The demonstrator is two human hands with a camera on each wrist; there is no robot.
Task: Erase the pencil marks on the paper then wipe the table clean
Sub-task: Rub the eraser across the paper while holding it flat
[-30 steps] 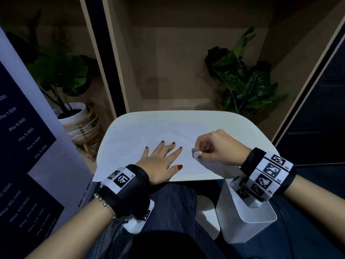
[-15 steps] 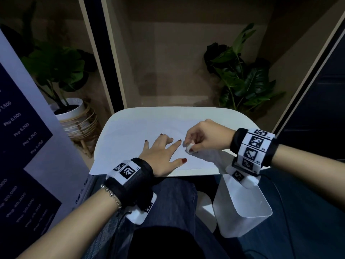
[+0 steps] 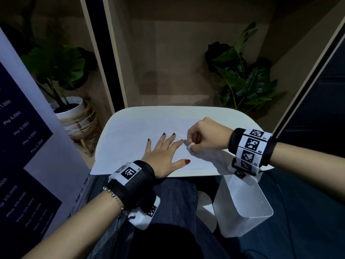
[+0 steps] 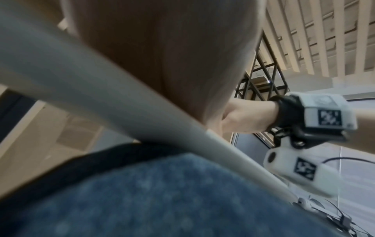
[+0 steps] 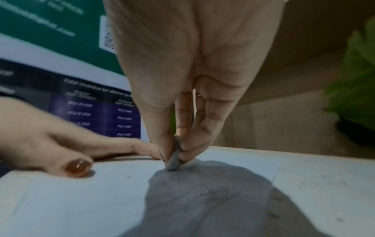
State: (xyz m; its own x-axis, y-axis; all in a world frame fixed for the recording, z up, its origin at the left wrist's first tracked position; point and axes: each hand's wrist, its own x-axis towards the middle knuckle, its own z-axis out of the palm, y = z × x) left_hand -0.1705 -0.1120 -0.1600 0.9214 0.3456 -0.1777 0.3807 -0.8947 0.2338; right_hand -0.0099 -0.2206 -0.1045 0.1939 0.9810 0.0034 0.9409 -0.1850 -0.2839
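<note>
Left hand (image 3: 164, 156) flat, pinning thin white paper sheet (image 3: 130, 144); right hand (image 3: 207, 135) pinches small, probably soft white eraser (image 3: 190, 146) low; flimsy paper creases easily.

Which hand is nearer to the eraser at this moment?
Right. The right hand pinches the eraser against the paper; the left hand lies flat on the paper just beside it, index fingertip close.

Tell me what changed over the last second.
The right hand, pinching the small white eraser, slid left across the white sheet of paper up to the left hand fingertips. The left hand stayed flat on the paper.
</note>
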